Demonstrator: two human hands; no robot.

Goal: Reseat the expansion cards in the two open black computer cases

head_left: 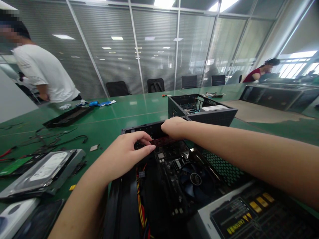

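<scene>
An opened black computer case (122, 199) lies in front of me, its inside facing up. My left hand (127, 151) reaches over its left wall, thumb and bent fingers closing at the near end of a dark red circuit board (161, 142). Beyond that board, my right hand (175, 127) is curled down at the case's far end; its fingertips and anything in them are hidden. Nearer me sit a motherboard (171, 186) and a round cooling fan (195, 179). A power supply (239, 212) with a caution label fills the lower right. Red, yellow and black cables (139, 202) run along the left side.
On the green table (139, 109), hard drives (47, 169) and loose cables (59, 142) lie left. A second opened case (204, 113) stands behind mine. A screwdriver (165, 95) lies farther back. One person (47, 73) stands left; another (256, 74) is at far right.
</scene>
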